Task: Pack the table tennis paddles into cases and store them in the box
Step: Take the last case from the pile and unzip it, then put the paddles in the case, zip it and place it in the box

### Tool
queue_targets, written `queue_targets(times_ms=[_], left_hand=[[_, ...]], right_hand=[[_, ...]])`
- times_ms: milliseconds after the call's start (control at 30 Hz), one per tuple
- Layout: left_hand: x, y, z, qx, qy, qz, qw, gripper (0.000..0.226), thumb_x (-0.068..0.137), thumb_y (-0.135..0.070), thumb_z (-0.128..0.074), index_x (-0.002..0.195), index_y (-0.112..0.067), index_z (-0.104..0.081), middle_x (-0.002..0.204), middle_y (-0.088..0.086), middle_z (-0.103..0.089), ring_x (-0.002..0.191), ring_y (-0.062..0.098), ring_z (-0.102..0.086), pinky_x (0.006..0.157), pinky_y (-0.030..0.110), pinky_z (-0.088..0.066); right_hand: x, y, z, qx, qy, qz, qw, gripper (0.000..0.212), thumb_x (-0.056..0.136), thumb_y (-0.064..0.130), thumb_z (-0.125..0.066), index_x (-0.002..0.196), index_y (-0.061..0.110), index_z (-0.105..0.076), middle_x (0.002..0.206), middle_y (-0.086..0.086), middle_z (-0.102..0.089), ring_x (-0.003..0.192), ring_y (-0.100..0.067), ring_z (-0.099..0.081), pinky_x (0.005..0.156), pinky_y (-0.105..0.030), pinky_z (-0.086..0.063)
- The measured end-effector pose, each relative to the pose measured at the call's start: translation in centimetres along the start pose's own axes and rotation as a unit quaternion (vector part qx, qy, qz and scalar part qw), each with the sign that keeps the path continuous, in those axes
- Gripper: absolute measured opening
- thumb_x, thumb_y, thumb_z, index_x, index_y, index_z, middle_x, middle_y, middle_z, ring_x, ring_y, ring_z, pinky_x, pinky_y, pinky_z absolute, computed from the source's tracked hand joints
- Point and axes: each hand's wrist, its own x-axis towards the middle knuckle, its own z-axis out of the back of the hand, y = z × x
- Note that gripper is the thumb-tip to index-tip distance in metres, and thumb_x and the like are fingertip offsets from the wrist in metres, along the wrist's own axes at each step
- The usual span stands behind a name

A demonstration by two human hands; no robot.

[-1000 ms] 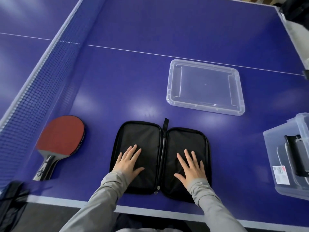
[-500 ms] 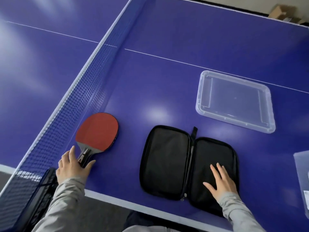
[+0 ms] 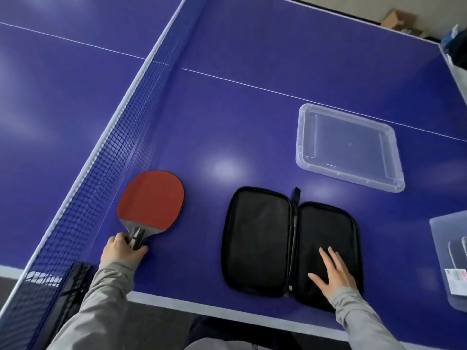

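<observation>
Nearby, net (image 3: 106, 157), clear lid (image 3: 348, 150) — box (image 3: 447, 261)

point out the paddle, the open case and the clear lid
paddle (image 3: 151, 198), head view, middle of the red rubber face
open case (image 3: 257, 238), head view, left half's lining
clear lid (image 3: 347, 145), head view, flat centre panel

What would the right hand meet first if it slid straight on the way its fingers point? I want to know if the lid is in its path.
Probably only the case: the right hand lies flat on its right half, fingers pointing toward that half's far rim. Beyond is bare table, then perhaps the clear lid, though depth is unclear.
</observation>
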Motion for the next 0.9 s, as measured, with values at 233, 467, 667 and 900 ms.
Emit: queue_targets(times_ms=[233,467,667,900], left_hand=[[-1.6,-0.6,-0.7,-0.051,-0.029,0.044,0.997,0.042,0.067,-0.026,-0.075,0.100,-0.009,-0.056,0.092,0.020,-0.063,0.095,0.043,-0.057,0.082,0.043,-0.042],[-5.2,-2.3,-2.2,-0.110,-0.047,0.029,0.992,0.033,0.067,-0.022,-0.074,0.092,-0.014,-0.056,0.079,0.011,-0.059,0.086,0.039,-0.057,0.077,0.040,-0.042],[-9.6,-5.4,-4.7,-0.147,-0.044,-0.003,0.988,0.026,0.067,-0.022,-0.071,0.084,-0.021,-0.052,0.065,-0.003,-0.051,0.070,0.026,-0.046,0.068,0.032,-0.035],[-15.8,-10.9,-9.3,-0.179,-0.040,-0.040,0.982,0.027,0.067,-0.021,-0.072,0.084,-0.021,-0.051,0.067,-0.006,-0.053,0.070,0.024,-0.048,0.069,0.030,-0.036]], right_hand=[[-0.4,0.4,-0.1,0.015,-0.013,-0.022,1.000,0.077,0.087,0.052,-0.051,0.148,0.026,-0.011,0.158,0.001,-0.005,0.146,-0.016,-0.004,0.109,-0.030,-0.034],[-0.5,-0.1,0.0,0.025,-0.031,-0.024,0.999,0.078,0.086,0.052,-0.053,0.148,0.024,-0.014,0.158,-0.001,-0.010,0.146,-0.017,-0.007,0.106,-0.031,-0.038],[-0.4,-1.8,0.2,0.025,-0.054,-0.015,0.998,0.079,0.084,0.054,-0.054,0.148,0.024,-0.017,0.157,-0.001,-0.015,0.145,-0.019,-0.012,0.105,-0.033,-0.037],[-0.1,-5.3,0.7,0.046,-0.060,0.002,0.997,0.080,0.084,0.054,-0.055,0.147,0.024,-0.018,0.156,-0.002,-0.016,0.145,-0.020,-0.013,0.107,-0.037,-0.033]])
